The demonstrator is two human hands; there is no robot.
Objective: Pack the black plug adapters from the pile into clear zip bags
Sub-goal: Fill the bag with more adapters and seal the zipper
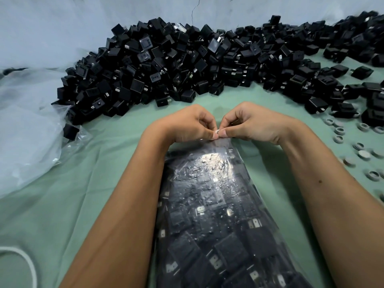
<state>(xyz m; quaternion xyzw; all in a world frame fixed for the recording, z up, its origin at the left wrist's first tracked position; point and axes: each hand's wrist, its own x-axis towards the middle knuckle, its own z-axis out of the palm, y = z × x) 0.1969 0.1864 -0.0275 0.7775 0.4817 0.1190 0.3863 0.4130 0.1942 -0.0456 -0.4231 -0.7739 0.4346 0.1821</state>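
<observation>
Zip bag [216, 215]: full of black plug adapters, lying lengthwise between both forearms, mouth toward the pile [187, 65].
Left hand [191, 123]: fingers pinch the bag mouth.
Right hand [247, 123]: pinches alongside, thumbs touching, likely pressing the zip closed.
Loose adapters: heaped beyond the bag.

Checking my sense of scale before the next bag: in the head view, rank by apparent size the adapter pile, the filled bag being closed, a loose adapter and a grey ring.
1-2. pile of adapters and filled bag: unsure, since the bag lies much nearer the camera.
3. loose adapter.
4. grey ring.
</observation>
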